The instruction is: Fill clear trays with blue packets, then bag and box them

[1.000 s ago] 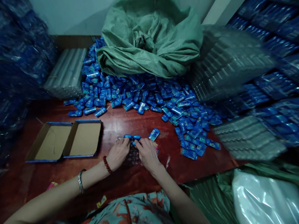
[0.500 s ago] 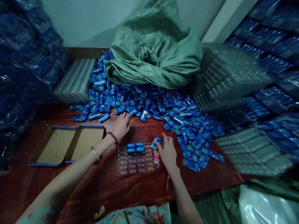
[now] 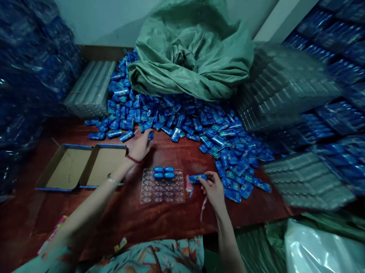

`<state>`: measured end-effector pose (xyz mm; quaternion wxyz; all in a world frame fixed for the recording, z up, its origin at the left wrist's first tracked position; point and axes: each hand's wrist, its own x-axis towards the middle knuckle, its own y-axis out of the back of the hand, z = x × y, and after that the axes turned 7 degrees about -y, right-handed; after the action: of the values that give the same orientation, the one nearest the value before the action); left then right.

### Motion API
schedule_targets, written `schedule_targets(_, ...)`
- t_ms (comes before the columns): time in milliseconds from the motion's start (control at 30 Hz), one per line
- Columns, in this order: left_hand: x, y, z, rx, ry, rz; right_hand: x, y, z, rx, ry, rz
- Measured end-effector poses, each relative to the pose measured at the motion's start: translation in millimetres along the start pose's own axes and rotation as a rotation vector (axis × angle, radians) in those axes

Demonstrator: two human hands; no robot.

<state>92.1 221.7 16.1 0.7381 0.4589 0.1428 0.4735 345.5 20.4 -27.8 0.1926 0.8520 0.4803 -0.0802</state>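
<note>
My left hand [image 3: 140,147] is closed at the near edge of the packet pile, with a small blue wrapped packet [image 3: 151,135] at its fingertips. To the right, my right hand [image 3: 215,190] pinches one end of another blue packet [image 3: 197,179], which lies sideways above the table. Between the hands sits a clear plastic tray [image 3: 164,192] with rows of round cavities. Several glossy blue oval pieces [image 3: 164,172] are grouped at its far edge. A small pink slip [image 3: 189,185] is beside the tray, partly under the right-hand packet.
A large heap of blue packets [image 3: 177,120] spreads across the back, under a green sack [image 3: 188,71]. Two open shallow boxes [image 3: 67,167] lie left. Stacked clear trays [image 3: 91,87] stand back left, more [image 3: 308,179] at right. Blue wrapped bundles [image 3: 27,63] tower at the sides.
My left hand has closed on a packet at the pile's edge. My right hand has turned its packet sideways and shifted slightly right. The whole view has shifted a little.
</note>
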Motion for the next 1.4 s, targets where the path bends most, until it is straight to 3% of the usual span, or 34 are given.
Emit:
schedule_targets(100,-69,21.4,4,-0.277,0.127,0.306,-28,-7,-5,0.036,0.12,-0.106)
schedule_targets(133,-93,24.5,8,-0.314,0.152,0.352,-35,-12,-8,-0.009,0.204,-0.139)
schedule_targets(233,-149,18.4,27,-0.306,0.104,0.345,-47,-34,-14,-0.256,0.532,-0.201)
schedule_targets(300,-168,4.4,39,-0.287,0.022,0.314,-48,-44,-17,-0.453,0.707,-0.235)
schedule_targets(367,-170,-10.7,46,-0.245,-0.077,0.286,-48,-49,-21,-0.647,0.797,-0.274)
schedule_targets(500,-151,-26.8,48,-0.135,-0.265,0.246,-52,-51,-36,-0.985,0.842,-0.347)
schedule_targets(700,-134,-22.7,44,0.083,-0.511,0.105,-55,-62,-59,-1.222,0.783,-0.413)
schedule_targets(833,-129,-16.8,47,0.189,-0.649,0.012,-57,-68,-61,-1.247,0.782,-0.416)
schedule_targets(967,-122,-15.4,54,0.267,-0.689,-0.082,-63,-73,-56,-1.206,0.787,-0.296)
schedule_targets(1167,-134,-26.0,53,0.353,-0.631,0.052,-60,-65,-42,-0.898,0.841,-0.117)
schedule_targets(1233,-138,-29.1,51,0.307,-0.593,0.103,-50,-46,-31,-0.718,0.79,0.094)
schedule_targets(1300,-137,-29.0,49,0.209,-0.537,0.139,-37,-17,-17,-0.621,0.656,0.405)
schedule_targets(1367,-133,-25.6,49,0.112,-0.471,0.142,-23,15,0,-0.685,0.494,0.648)
schedule_targets(1400,-131,-23.2,49,0.087,-0.452,0.125,-17,29,8,-0.76,0.409,0.712)
